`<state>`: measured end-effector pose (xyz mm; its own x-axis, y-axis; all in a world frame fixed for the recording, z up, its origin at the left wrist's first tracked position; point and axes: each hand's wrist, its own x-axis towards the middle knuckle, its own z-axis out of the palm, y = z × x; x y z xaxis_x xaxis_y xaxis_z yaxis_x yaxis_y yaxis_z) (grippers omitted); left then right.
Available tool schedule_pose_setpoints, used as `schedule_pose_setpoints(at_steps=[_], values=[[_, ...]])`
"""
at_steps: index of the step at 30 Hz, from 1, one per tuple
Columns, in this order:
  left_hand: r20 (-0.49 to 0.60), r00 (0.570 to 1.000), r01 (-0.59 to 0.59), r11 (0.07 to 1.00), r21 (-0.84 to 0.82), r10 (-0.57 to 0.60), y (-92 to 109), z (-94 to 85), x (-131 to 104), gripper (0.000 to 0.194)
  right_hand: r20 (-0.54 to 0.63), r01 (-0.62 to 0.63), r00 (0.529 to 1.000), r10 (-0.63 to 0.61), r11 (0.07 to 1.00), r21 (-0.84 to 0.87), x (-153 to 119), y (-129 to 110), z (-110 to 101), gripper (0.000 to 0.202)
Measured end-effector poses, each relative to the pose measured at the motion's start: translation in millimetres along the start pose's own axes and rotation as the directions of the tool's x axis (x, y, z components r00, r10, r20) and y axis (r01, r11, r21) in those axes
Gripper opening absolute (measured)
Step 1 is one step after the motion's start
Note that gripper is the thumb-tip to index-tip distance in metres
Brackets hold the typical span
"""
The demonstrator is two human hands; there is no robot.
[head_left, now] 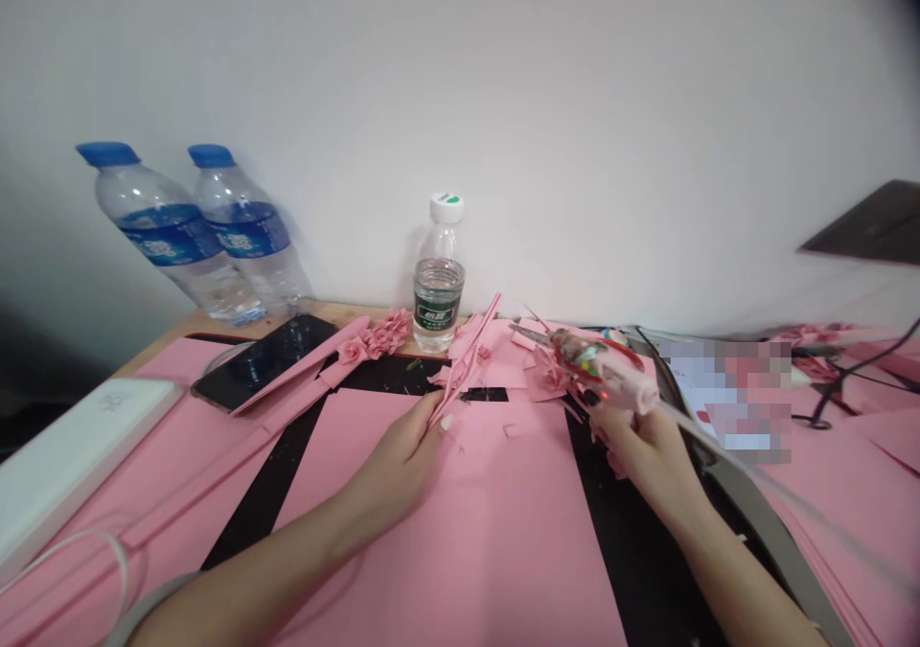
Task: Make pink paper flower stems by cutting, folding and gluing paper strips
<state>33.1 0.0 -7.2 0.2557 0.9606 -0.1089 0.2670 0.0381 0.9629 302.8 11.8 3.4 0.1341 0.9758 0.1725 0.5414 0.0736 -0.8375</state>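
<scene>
My left hand (pixel 413 450) is closed around thin folded pink paper strips (pixel 471 359), which stick up past the fingertips. On the right, my right hand (pixel 636 441) grips what looks like a pale pink glue gun (pixel 625 383), with a small red light and a cord trailing to the lower right. Its front end overlaps a pair of red-handled scissors (pixel 528 335), so the two are hard to separate there. Pink paper flowers (pixel 550 379) lie by the glue gun. Beneath my left hand is a large pink paper sheet (pixel 460 551) on a black mat (pixel 618 532).
Two blue-capped bottles (pixel 172 235) and a small water bottle (pixel 437 292) stand by the wall. At left lie a phone (pixel 265 359), a white power bank (pixel 86 455) and a paper rose bunch (pixel 374 338). More pink paper (pixel 848 494) lies right, near a black cable (pixel 855 374).
</scene>
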Motion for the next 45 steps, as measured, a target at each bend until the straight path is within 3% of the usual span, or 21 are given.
schedule_pose_setpoints(at_steps=[2, 5, 7, 11, 17, 22, 27, 37, 45], values=[[-0.005, 1.000, 0.005, 1.000, 0.014, -0.005, -1, -0.5, 0, 0.045, 0.042, -0.100, 0.995, 0.095, 0.985, 0.138, 1, 4, 0, 0.031], [-0.019, 0.999, 0.029, 1.000, 0.012, -0.028, -3, -1.7, 0, 0.042, 0.028, -0.151, 0.989, 0.148, 0.969, 0.198, 2, 8, 0, 0.035], [-0.025, 0.999, 0.047, 0.999, 0.007, -0.047, -3, -2.2, -1, 0.040, 0.038, -0.136, 0.991, 0.132, 0.978, 0.157, 2, 8, 0, 0.037], [0.006, 1.000, 0.030, 1.000, 0.005, -0.030, 0, -2.1, -2, 0.037, 0.194, -0.085, 0.979, 0.066, 0.992, 0.092, 0, 8, -2, 0.040], [0.066, 0.998, 0.009, 0.997, 0.077, -0.014, 5, -1.0, -5, 0.034, 0.453, -0.073, 0.890, -0.046, 0.967, 0.243, -9, -4, -1, 0.038], [0.066, 0.998, -0.026, 0.980, 0.195, 0.013, 1, 1.7, -5, 0.023, 0.431, 0.037, 0.897, -0.096, 0.989, 0.142, -17, -21, 6, 0.021], [0.077, 0.997, -0.038, 0.963, 0.265, 0.018, -5, 5.5, -6, 0.022, 0.422, 0.169, 0.894, -0.147, 0.986, -0.015, -20, -32, 10, 0.019], [0.071, 0.997, -0.019, 0.941, 0.337, -0.005, -4, 8.4, -6, 0.020, 0.462, 0.187, 0.876, -0.137, 0.980, -0.063, -23, -33, 16, 0.027], [0.092, 0.996, -0.049, 0.949, 0.311, 0.022, -7, 8.6, -3, 0.029, 0.492, 0.174, 0.857, -0.155, 0.985, 0.007, -25, -33, 20, 0.023]])
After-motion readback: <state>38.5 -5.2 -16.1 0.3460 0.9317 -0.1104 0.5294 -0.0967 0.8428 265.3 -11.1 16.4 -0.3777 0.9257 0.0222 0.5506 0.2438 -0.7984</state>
